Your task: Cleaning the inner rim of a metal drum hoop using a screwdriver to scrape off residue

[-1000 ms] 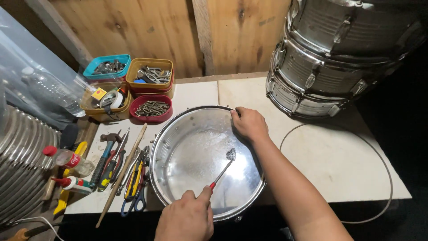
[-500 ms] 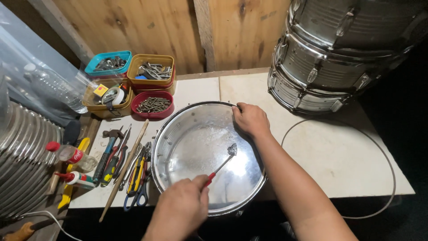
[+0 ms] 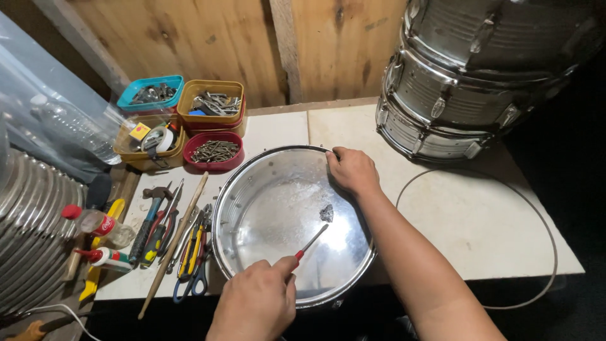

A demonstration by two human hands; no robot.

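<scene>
**Hands working inside a shiny metal drum shell**

The round drum shell (image 3: 278, 221), polished and mirror-bright with a row of small holes in its wall, is lying open side up at the centre of the pale tabletop (image 3: 480, 221). The left hand (image 3: 255, 303), at 6 o'clock of the shell, is closing its fingers tightly around the red handle of a thin metal tool (image 3: 311, 243), whose shaft is pointing toward 1 o'clock at a small dark, crumpled lump (image 3: 326, 213) sitting on the shell's floor. The right hand (image 3: 352, 169) is clamping its fingers over the shell's rim at 1 o'clock.

At 10 to 11 o'clock, four plastic tubs are sitting together: a teal one (image 3: 151, 93) holding dull metal fittings, a mustard one (image 3: 211, 102) holding grey hardware, a red one (image 3: 214, 153) filled with dark screws, and another mustard tub (image 3: 148, 140) carrying tape rolls. At 9 o'clock, hand tools (image 3: 167, 233) and a long wooden stick (image 3: 173, 243) are lying side by side. At 2 o'clock, ribbed chrome drum shells (image 3: 467, 82) are standing stacked.
</scene>
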